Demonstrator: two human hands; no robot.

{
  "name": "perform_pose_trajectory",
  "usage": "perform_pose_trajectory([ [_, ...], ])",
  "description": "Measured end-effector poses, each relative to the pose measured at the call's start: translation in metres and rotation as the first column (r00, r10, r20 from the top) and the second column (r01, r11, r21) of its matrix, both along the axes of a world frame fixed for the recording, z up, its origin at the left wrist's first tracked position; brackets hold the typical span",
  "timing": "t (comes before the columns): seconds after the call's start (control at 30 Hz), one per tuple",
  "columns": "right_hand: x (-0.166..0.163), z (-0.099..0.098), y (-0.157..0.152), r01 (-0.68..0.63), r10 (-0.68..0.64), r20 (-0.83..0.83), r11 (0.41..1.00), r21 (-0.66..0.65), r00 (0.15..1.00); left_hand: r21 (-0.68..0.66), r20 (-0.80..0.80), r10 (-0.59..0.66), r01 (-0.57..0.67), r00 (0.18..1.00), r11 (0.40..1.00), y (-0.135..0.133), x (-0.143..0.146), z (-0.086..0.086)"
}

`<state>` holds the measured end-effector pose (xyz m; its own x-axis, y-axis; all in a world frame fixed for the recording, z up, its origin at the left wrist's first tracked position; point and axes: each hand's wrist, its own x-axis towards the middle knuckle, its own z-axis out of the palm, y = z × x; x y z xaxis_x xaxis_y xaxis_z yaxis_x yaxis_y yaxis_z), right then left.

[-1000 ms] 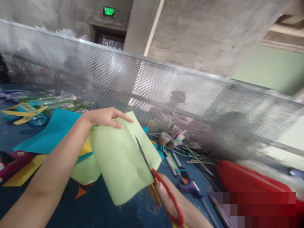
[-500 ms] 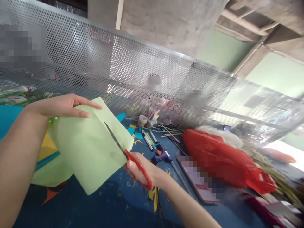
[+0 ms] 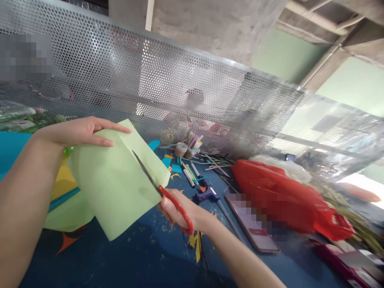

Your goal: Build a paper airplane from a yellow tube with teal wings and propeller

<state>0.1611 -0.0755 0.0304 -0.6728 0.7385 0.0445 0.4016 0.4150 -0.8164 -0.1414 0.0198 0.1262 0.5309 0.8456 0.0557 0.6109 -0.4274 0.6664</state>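
Observation:
My left hand (image 3: 79, 131) pinches the top edge of a pale green sheet of paper (image 3: 115, 188) and holds it up above the blue table (image 3: 144, 256). My right hand (image 3: 177, 208) grips red-handled scissors (image 3: 163, 194). The scissor blades lie across the right part of the sheet, pointing up and left into it. Both forearms reach in from the bottom of the view.
A perforated metal screen (image 3: 180, 88) runs along the table's far side. Behind the paper lie blue, yellow and green sheets (image 3: 60, 188). To the right are a red plastic bag (image 3: 282, 196), a phone (image 3: 252, 228), a blue glue gun (image 3: 207, 194), pens, tape rolls and paper scraps.
The view has swung to the right, bringing the red bag and phone into sight. The paper and scissors keep much the same pose, with the blades still in the sheet.

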Motion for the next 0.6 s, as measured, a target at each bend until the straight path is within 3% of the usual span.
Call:
perform_pose_trajectory([
  [0.43, -0.0016, 0.0009, 0.0005, 0.01, -0.011, -0.014, 1.0, -0.007, 1.0, -0.014, 0.02, -0.012, 0.013, 1.0, 1.0, 0.0015, -0.0008, -0.0011],
  [0.6, -0.0005, -0.0023, 0.0001, 0.001, -0.002, -0.018, 1.0, -0.021, 1.0, 0.051, -0.001, -0.049, 0.049, 0.999, 0.998, -0.0017, 0.0005, 0.0003],
])
